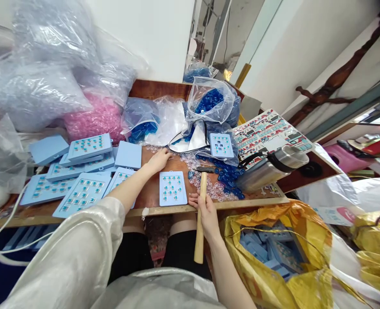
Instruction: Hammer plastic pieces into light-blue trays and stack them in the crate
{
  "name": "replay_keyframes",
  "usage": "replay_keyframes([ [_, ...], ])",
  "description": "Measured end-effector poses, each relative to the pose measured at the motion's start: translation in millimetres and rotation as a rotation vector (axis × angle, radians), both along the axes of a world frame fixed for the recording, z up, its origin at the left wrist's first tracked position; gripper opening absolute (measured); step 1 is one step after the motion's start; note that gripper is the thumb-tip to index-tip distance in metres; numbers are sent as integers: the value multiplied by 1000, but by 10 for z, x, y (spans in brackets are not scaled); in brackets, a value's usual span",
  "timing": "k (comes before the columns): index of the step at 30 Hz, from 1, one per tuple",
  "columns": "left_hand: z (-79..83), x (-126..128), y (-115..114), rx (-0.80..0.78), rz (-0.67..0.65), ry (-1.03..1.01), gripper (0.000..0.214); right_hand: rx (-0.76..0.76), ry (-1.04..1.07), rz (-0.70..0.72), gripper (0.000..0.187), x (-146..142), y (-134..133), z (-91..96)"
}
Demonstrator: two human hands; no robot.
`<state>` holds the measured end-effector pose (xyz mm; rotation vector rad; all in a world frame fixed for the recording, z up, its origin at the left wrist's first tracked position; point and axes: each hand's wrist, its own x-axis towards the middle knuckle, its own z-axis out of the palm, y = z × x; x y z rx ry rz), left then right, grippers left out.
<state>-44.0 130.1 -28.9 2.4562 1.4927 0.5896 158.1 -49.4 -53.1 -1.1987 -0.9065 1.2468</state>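
Note:
A hammer with a pale wooden handle [200, 236] and a dark head lies in my right hand [208, 214], its head pointing away from me over the table. My left hand [159, 160] is at the far side of the work surface, beside small clear round pieces [151, 149]. Its fingers are drawn together, and what they hold, if anything, is too small to make out. Between my hands, flat near the table edge, lies a light blue panel [173, 189] with small turquoise parts on it. More clear pieces [214, 189] and dark blue pieces [226, 174] are scattered right of it.
Stacked light blue panels [85, 189] fill the left side. Behind are plastic bags of pink pieces [93, 116] and blue pieces [212, 101]. A steel bottle [270, 169] and printed sheet [270, 133] stand right. A yellow sack [241, 257] of panels sits below the table.

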Motion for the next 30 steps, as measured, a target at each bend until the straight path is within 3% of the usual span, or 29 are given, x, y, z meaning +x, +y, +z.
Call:
replay_keyframes([
  [4,-67,-19,10,15,77,106,24,-1,20,12,32,3,-3,17],
  [7,-74,-90,-71,-48,140,25,23,-8,39,16,32,12,3,29],
  [12,-165,-251,-93,-57,154,25,21,-28,54,21,33,18,5,30],
  [15,-202,-304,-86,-8,88,60,20,-30,52,16,33,15,2,32],
  [19,-95,-317,-210,-6,55,-31,15,-35,41,13,34,14,0,48],
  [23,104,-322,-526,-125,1,-259,20,-46,19,19,34,10,6,69],
  [27,185,-312,-798,-151,-131,-212,19,-53,9,12,34,-9,8,62],
  [30,150,-300,-853,-137,-159,-166,17,-46,-29,8,33,-20,-3,77],
])
